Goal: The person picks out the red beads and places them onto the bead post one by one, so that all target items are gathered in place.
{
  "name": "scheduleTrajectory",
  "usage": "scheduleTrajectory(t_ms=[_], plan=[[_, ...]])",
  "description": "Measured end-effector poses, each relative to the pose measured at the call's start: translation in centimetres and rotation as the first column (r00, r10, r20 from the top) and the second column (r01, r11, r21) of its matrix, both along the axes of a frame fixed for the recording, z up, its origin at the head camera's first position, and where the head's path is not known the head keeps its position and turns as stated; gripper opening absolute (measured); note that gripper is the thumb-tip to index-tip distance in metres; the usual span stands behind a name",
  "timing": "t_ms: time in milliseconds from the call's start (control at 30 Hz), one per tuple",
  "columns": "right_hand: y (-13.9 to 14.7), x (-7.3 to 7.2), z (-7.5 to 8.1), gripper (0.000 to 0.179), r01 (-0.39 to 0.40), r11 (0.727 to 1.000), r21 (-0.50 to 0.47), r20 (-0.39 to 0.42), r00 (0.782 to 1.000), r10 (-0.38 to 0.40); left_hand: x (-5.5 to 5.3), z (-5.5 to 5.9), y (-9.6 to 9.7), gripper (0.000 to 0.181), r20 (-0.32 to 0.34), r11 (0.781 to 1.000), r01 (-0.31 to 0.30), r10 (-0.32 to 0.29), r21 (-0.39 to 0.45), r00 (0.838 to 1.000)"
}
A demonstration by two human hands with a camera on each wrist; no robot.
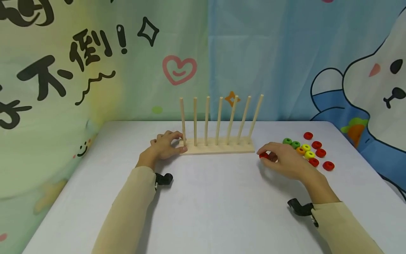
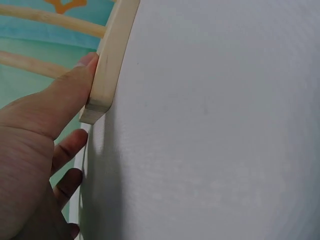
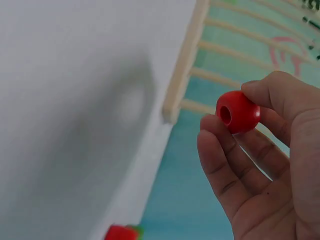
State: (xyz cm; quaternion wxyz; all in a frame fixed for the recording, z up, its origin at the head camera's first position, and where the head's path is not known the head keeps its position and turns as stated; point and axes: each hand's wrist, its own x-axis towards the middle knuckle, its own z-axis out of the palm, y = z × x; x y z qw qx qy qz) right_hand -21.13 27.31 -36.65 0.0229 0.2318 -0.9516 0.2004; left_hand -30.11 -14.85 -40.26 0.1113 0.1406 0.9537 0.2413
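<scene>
Pinching the red bead at three o'clock from the wooden peg rack, the right hand should leave the hole uncovered; the left hand, fingers part-spread, grips the nine-o'clock end.

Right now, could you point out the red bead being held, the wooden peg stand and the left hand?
Held red bead (image 3: 242, 111): right wrist view, on its rounded side, beside the hole.
Wooden peg stand (image 1: 221, 149): head view, on its flat base.
Left hand (image 1: 164, 145): head view, on the back of the hand.
</scene>
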Motion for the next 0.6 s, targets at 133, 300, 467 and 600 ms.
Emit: scheduleTrajectory(t_ms=[133,300,467,600], plan=[[-0.9,0.5,1.0,0.021,-0.061,0.997,-0.037,-0.015,0.998,0.061,0.0,0.0,0.3,0.055,0.006,1.000,-0.004,0.004,-0.014,1.000],[-1.6,0.2,1.6,0.023,-0.098,0.993,-0.068,-0.064,0.994,0.093,-0.2,-0.1,0.7,0.054,0.002,1.000,0.000,0.000,-0.007,1.000],[-2.6,-0.5,1.5,0.020,-0.140,0.984,-0.113,-0.045,0.990,0.135,-0.1,-0.2,0.3,0.055,0.009,1.000,-0.004,0.004,-0.025,1.000],[-3.7,-1.3,2.0,0.018,-0.146,0.979,-0.139,-0.064,0.988,0.139,-0.5,-0.1,-0.1,0.053,0.013,1.000,0.017,-0.016,-0.024,1.000]])
